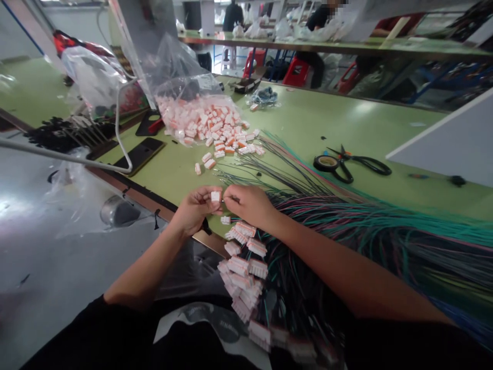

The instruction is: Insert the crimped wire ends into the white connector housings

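Between the thumb and fingers of my left hand [195, 209] is a small white plastic connector housing [215, 196]. My right hand [246, 203] is closed in a pinch right beside the housing; a thin wire end seems to be in its fingertips, though the fingers hide most of it. Under my right wrist hangs a bunch of white-and-orange connectors [239, 266] attached to dark and green wires. Long loose wires [331, 205] run from beneath my right forearm across the bench to the right. Beyond my hands lies a pile of loose connector housings [215, 123], partly inside a clear plastic bag [181, 67].
Black-handled scissors [365, 160] and a roll of black tape [325, 163] lie at the right. A dark phone [144, 153] rests at the left near a bent metal rod [119, 118]. A white panel [450, 144] juts in from the right. People sit at a farther bench [346, 47].
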{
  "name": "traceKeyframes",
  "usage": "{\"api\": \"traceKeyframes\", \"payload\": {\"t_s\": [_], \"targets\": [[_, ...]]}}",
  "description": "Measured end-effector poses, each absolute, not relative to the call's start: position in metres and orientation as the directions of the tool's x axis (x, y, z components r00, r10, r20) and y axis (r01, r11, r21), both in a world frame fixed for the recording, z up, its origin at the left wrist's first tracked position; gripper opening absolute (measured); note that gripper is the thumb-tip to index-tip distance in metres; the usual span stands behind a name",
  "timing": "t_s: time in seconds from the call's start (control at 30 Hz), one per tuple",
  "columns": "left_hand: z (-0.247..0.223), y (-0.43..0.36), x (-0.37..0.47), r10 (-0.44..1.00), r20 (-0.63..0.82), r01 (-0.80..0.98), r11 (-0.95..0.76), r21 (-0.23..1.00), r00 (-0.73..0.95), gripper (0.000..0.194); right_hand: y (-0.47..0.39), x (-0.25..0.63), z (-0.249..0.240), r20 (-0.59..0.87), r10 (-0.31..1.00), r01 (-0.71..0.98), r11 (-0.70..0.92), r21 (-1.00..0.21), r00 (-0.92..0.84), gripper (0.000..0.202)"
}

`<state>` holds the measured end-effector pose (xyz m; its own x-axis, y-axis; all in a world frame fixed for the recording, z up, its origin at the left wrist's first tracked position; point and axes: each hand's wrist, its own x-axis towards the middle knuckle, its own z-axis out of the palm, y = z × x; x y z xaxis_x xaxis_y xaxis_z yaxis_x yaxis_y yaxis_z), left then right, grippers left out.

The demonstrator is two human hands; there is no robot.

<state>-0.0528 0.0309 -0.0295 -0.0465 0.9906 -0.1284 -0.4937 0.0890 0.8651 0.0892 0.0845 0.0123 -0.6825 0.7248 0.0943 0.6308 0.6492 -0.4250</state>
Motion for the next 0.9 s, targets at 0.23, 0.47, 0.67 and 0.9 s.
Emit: {"api": "traceKeyframes", "payload": {"t_s": [0.23, 0.47, 0.67, 0.9], "targets": [[-0.026, 0.032, -0.057, 0.985, -0.171, -0.556, 0.122, 0.822, -0.036, 0.028, 0.092, 0.092, 0.014, 0.095, 0.716, 0.568, 0.621, -0.539, -0.692, 0.012], [-0.028, 0.031, -0.053, 0.990, -0.141, -0.544, 0.104, 0.833, -0.026, 0.027, 0.089, 0.090, 0.015, 0.099, 0.688, 0.576, 0.669, -0.470, -0.719, 0.016], [-0.029, 0.034, -0.054, 0.989, -0.148, -0.594, 0.103, 0.798, -0.027, 0.031, 0.098, 0.092, 0.014, 0.080, 0.687, 0.493, 0.593, -0.637, -0.723, 0.012], [-0.030, 0.034, -0.053, 0.991, -0.125, -0.538, 0.085, 0.839, -0.039, 0.029, 0.099, 0.094, 0.014, 0.102, 0.665, 0.468, 0.618, -0.632, -0.740, 0.014]]}}
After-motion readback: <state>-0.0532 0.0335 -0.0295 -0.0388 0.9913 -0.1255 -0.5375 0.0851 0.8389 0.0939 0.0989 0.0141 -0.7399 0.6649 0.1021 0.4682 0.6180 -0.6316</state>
